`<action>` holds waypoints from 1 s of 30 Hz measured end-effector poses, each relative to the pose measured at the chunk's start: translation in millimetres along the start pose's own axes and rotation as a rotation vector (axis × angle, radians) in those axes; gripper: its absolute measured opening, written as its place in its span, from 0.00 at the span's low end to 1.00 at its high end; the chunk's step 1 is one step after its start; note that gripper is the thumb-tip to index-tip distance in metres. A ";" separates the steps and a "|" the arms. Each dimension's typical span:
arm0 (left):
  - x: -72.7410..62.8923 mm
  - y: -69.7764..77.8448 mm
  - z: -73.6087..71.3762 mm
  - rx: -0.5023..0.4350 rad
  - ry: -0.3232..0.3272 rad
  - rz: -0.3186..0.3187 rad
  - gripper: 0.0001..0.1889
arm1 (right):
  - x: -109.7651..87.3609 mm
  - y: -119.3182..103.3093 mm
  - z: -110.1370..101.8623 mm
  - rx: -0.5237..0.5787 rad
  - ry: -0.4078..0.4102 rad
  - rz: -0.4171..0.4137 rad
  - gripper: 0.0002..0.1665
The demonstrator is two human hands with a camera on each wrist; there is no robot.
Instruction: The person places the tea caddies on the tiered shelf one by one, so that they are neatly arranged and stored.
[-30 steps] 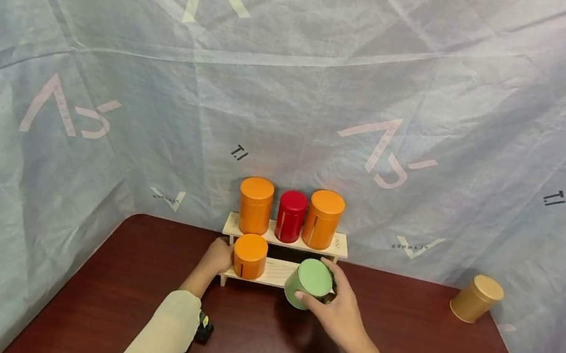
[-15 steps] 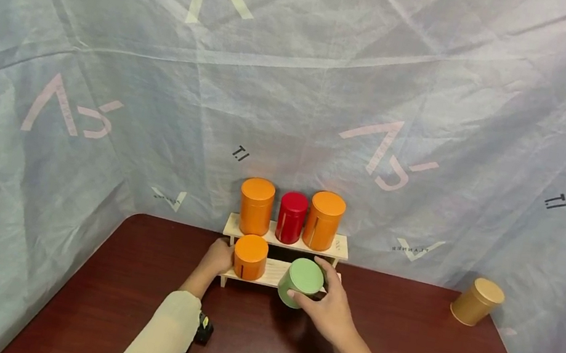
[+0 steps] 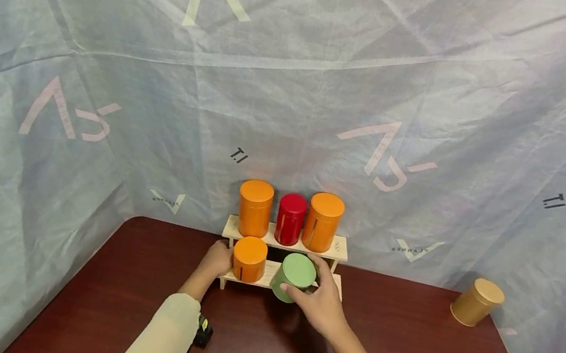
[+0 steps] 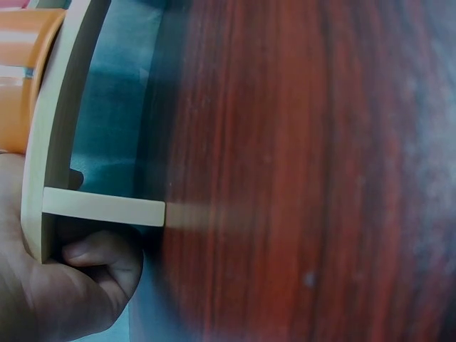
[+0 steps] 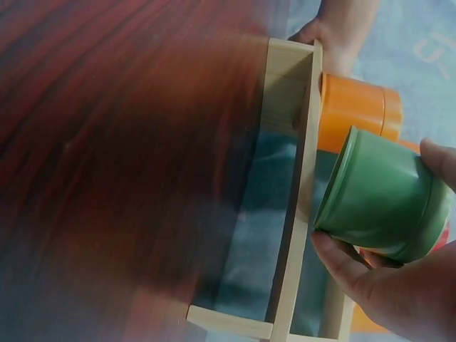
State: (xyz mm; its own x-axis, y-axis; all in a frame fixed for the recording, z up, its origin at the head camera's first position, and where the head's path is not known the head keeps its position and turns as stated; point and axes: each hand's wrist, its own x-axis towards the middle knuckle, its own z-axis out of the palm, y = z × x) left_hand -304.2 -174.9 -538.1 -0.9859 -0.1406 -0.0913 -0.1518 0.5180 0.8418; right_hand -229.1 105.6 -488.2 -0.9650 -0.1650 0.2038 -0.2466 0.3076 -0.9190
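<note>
My right hand (image 3: 325, 301) grips a green tin canister (image 3: 294, 277) between thumb and fingers, tilted over the lower tier of a small two-tier wooden rack (image 3: 271, 274). In the right wrist view the canister (image 5: 381, 192) overlaps the front edge of that tier. My left hand (image 3: 216, 258) holds the left end of the rack; in the left wrist view its fingers (image 4: 110, 260) curl under the lower board beside a leg. Close to that hand, a short orange canister (image 3: 249, 261) stands on the lower tier.
On the upper tier stand a tall orange canister (image 3: 255, 209), a red canister (image 3: 290, 221) and another orange canister (image 3: 324, 224). A gold canister (image 3: 478, 303) is on the dark red table (image 3: 403, 334) at the right. Grey printed cloth (image 3: 294, 110) hangs behind.
My right hand has carried the green canister left and slightly toward the rack, nearer the short orange canister. The left hand stays at the rack's left end.
</note>
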 end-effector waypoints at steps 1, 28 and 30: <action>-0.1 0.6 0.3 0.002 0.002 0.003 0.25 | 0.8 0.2 0.9 0.004 0.001 0.001 0.53; 2.6 -0.1 1.1 -0.006 0.006 -0.008 0.22 | 20.1 5.8 20.0 -0.066 0.017 -0.025 0.51; 2.3 -0.3 0.9 -0.009 0.006 -0.010 0.23 | 20.5 5.0 21.0 -0.077 0.025 -0.010 0.52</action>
State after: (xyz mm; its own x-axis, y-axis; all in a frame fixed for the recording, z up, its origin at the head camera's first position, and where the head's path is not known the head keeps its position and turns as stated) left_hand -306.4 -174.6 -539.0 -0.9838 -0.1505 -0.0969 -0.1612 0.5089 0.8456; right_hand -248.2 84.1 -495.7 -0.9643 -0.1447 0.2219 -0.2611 0.3778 -0.8883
